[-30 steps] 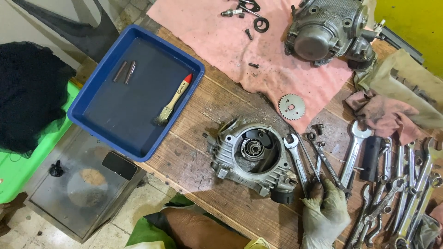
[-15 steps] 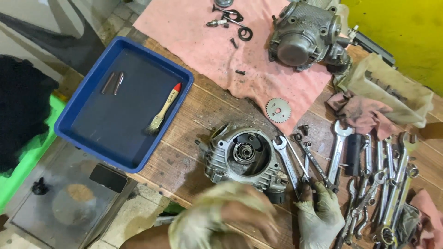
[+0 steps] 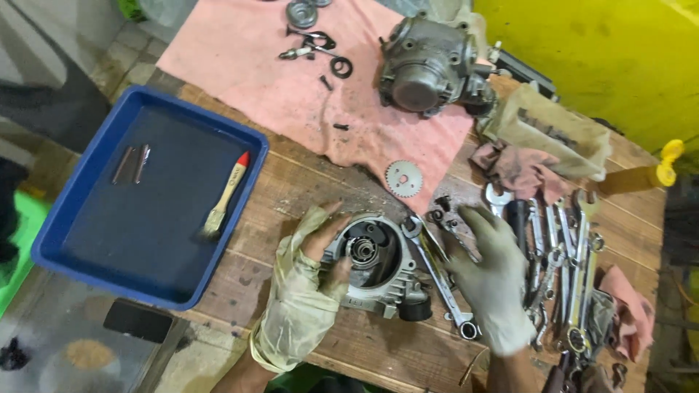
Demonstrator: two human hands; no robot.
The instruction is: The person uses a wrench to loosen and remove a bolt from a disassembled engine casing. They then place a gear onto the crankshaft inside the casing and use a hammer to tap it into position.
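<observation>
Steadying the grey aluminium engine cover [image 3: 378,269] near the front edge of the wooden workbench [image 3: 306,182] is done best with the left hand [image 3: 309,291], in a torn pale glove, curled firmly over the casting's left rim so it cannot rock, while the gloved right hand [image 3: 491,276], fingers spread and holding nothing, lies flat over the combination wrenches [image 3: 437,269] just beside it. Beyond: blue plastic tray [image 3: 58,240] with a red-tipped paintbrush [image 3: 226,196]; toothed sprocket [image 3: 404,178] at the edge of a stained pink cloth [image 3: 240,65]; larger engine casing [image 3: 429,65]; row of spanners [image 3: 568,255] at right; yellow wall [image 3: 597,65] behind.
</observation>
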